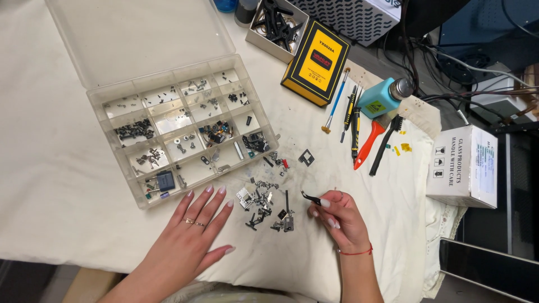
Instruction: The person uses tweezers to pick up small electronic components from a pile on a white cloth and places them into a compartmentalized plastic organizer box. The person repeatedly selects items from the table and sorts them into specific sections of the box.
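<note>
Item 1 — clear plastic compartment organiser [185, 132], upper left of the frame, lid folded back. Most cells already hold sorted screws and small metal parts, a few look nearly bare.

Item 2 — loose pile of small metal parts [264, 202], centre of the frame on the cream cloth [62, 168], just right of the organiser's lower corner. By the look of it the sorting is well begun but not finished: a fair scatter remains outside the cells.

Item 3 — left hand [193, 233], lower centre-left. Palm down, fingers spread and flat on the cloth, tips close to the organiser's near wall and the pile; it grips nothing.

Item 4 — right hand [339, 216], lower centre-right. Fingers curled in a pinch round black tweezers [310, 197], whose tips point left toward the pile, just short of it. Whether the tips carry a part cannot be told.

Item 5 — upper right: yellow-and-black box [317, 62], screwdrivers [351, 115], teal dispenser bottle [382, 96], white carton [463, 165].
</note>
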